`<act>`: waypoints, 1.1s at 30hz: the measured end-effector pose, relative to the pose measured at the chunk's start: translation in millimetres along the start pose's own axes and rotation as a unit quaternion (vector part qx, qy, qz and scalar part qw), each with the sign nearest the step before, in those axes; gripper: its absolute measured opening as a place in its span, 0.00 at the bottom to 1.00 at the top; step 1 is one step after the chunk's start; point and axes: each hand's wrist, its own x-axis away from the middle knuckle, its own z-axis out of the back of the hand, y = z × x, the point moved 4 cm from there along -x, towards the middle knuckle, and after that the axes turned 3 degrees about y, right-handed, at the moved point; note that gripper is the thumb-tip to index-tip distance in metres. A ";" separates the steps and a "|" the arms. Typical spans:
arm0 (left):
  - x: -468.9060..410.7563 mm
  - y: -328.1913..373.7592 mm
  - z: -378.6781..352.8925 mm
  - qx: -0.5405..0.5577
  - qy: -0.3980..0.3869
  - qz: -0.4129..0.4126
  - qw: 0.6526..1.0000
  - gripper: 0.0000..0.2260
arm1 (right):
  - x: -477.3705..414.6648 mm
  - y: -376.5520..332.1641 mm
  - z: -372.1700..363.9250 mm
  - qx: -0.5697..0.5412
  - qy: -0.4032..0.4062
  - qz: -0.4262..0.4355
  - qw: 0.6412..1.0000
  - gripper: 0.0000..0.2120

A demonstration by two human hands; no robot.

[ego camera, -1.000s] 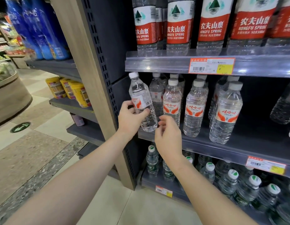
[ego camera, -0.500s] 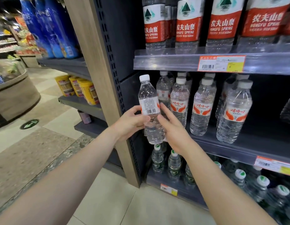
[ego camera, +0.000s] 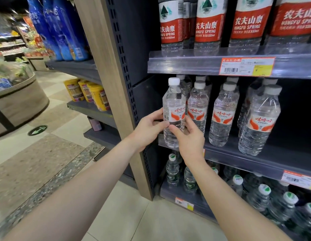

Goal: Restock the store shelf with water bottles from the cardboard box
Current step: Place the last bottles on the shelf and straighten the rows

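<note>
Bottle of clear water, white-capped and with a red-and-white label, is upright at the left end of the shelf, its base at the shelf's front edge; whether it rests there cannot be told. Both hands are clamped on it. The left hand wraps the bottle's left side, fingers curled at label height and thumb across the front. The right hand takes the right side below the label, thumb on the front just beside the left thumb, fingers reaching behind. Matching bottles stand in rows to the right, the nearest just beside the held one. On the upper shelf stand larger red-labelled bottles, and an orange price tag sits on its clear rail. The lower shelf carries green-capped bottles. A wooden post borders the unit on the left. Beyond it, a side rack holds yellow tubs with tall blue bottles on the level above. A round green sticker lies on the tiled floor to the left.
</note>
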 end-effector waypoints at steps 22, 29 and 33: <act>-31.4 -3.7 -8.6 -0.027 0.091 -0.083 0.992 0.17 | -14.2 35.3 -16.8 0.141 0.143 0.022 0.979 0.24; -43.1 -26.4 -13.1 -0.069 0.101 -0.070 0.990 0.18 | -21.2 48.2 -27.0 0.156 0.089 0.017 0.984 0.32; -49.1 -28.4 -15.4 -0.084 0.109 -0.068 0.988 0.19 | -21.8 47.0 -32.6 0.138 0.008 -0.013 0.990 0.41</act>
